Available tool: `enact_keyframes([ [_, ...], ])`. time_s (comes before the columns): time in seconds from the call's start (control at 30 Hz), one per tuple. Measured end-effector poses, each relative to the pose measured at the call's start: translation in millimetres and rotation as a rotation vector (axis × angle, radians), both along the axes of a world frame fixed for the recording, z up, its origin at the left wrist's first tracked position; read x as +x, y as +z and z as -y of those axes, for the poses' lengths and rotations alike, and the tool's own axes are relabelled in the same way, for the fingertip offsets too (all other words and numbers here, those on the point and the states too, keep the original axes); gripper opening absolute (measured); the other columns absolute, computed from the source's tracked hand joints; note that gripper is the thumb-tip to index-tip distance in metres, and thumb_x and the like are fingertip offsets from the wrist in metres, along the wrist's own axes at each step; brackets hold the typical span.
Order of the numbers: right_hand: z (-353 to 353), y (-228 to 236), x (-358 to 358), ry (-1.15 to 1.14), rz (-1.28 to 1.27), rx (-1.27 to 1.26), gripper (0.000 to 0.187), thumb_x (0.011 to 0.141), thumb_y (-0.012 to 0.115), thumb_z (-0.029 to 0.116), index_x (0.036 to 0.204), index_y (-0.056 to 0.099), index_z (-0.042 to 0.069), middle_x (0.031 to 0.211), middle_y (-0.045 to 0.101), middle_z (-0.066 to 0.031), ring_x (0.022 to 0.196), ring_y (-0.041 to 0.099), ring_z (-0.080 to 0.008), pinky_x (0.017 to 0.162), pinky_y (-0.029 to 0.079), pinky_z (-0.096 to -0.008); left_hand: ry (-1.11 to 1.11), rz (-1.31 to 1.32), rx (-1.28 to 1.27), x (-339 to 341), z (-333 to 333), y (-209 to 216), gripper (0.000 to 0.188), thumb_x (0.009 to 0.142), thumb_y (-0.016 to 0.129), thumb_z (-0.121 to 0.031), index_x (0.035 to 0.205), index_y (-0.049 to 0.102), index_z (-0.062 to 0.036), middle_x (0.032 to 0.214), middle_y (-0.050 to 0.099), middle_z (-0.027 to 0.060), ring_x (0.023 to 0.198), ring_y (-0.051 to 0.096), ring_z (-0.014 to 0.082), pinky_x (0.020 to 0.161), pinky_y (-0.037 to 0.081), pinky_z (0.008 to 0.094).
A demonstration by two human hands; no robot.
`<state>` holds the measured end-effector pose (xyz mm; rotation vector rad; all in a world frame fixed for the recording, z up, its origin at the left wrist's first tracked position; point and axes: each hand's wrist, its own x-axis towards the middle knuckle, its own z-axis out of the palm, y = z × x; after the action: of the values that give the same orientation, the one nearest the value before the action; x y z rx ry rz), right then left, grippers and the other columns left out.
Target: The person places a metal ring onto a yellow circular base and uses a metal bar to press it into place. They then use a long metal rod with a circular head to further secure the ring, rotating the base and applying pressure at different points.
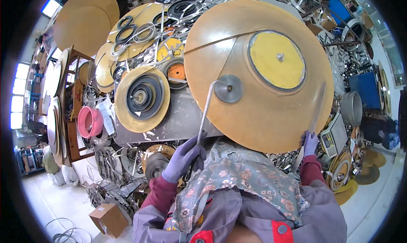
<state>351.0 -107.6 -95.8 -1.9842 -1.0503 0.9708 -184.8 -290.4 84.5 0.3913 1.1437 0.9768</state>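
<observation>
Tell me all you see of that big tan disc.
The big tan disc is round, smooth and faintly glossy; its material is unclear. It sits roughly level over the grey table, reaching past the near edge. On it are a dark-rimmed yellow disc and a smaller grey disc, with a narrow band crossing above. The right hand is at its edge; contact is unclear.

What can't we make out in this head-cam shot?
Head view:
- Left hand: exact finger contact on the narrow strip, covered by the gloved fingers.
- Right hand: palm side and grip on the wider strip, hidden by the back of the glove.
- Big tan disc: whatever supports it, hidden beneath the disc itself.
- Scale display: reading too small.
</observation>
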Motion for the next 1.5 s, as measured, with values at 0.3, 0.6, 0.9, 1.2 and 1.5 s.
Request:
enact_keyframes([
  [0.3, 3.1, 9.9, -12.0, -0.009, -0.045, -0.008, 0.015, 0.091, 0.056, 0.023, 0.088, 0.052, 0.008, 0.061, 0.053, -0.0030, 0.042, 0.048, -0.0118, 0.037, 0.038, -0.0265, -0.075, -0.289, -0.002, 6.7, -27.0, -48.8, 0.045, 0.097, 0.042, -0.009, 0.141, 0.041, -0.0069, 0.071, 0.055, 0.0024, 0.048, 0.046, 0.0071, 0.045, 0.040, 0.0223],
  [0.6, 28.0, 22.6, -47.7, 0.351, 0.461, 0.191, 0.027, 0.086, 0.059, 0.013, 0.109, 0.054, -0.002, 0.093, 0.061, -0.0134, 0.085, 0.059, -0.0228, 0.077, 0.047, -0.0377, -0.158, -0.678, 0.332, 3.9, -29.2, -72.4, 0.049, 0.092, 0.049, -0.009, 0.139, 0.040, -0.0021, 0.087, 0.059, 0.0064, 0.074, 0.059, 0.0127, 0.068, 0.051, 0.0281],
  [0.9, 40.3, 82.5, -205.8, 1.044, 0.544, 0.409, 0.048, 0.083, 0.066, 0.016, 0.130, 0.056, 0.018, 0.083, 0.060, -0.0145, 0.066, 0.059, -0.0270, 0.062, 0.049, -0.0362, 0.197, -0.152, 0.077, 9.7, 4.0, -39.2, 0.058, 0.093, 0.050, -0.010, 0.146, 0.029, -0.0050, 0.096, 0.061, 0.0094, 0.078, 0.061, 0.0136, 0.067, 0.050, 0.0242],
  [1.2, 39.5, 78.9, -187.6, 0.993, 0.480, 0.275, 0.046, 0.084, 0.064, 0.018, 0.130, 0.056, 0.019, 0.081, 0.057, -0.0161, 0.071, 0.060, -0.0297, 0.063, 0.049, -0.0382, -0.016, -0.957, 0.215, 17.5, 4.7, -70.1, 0.060, 0.085, 0.052, 0.003, 0.142, 0.041, -0.0125, 0.083, 0.062, 0.0149, 0.067, 0.062, 0.0216, 0.064, 0.050, 0.0338],
  [1.5, -9.8, 83.4, -100.7, 0.316, 0.289, 0.239, 0.057, 0.081, 0.061, 0.002, 0.136, 0.044, 0.000, 0.119, 0.061, -0.0126, 0.087, 0.060, -0.0176, 0.077, 0.049, -0.0322, -0.154, -1.183, 0.300, 17.9, 5.9, -86.9, 0.061, 0.084, 0.051, 0.001, 0.142, 0.038, -0.0140, 0.097, 0.061, 0.0255, 0.087, 0.060, 0.0411, 0.077, 0.048, 0.0465],
])
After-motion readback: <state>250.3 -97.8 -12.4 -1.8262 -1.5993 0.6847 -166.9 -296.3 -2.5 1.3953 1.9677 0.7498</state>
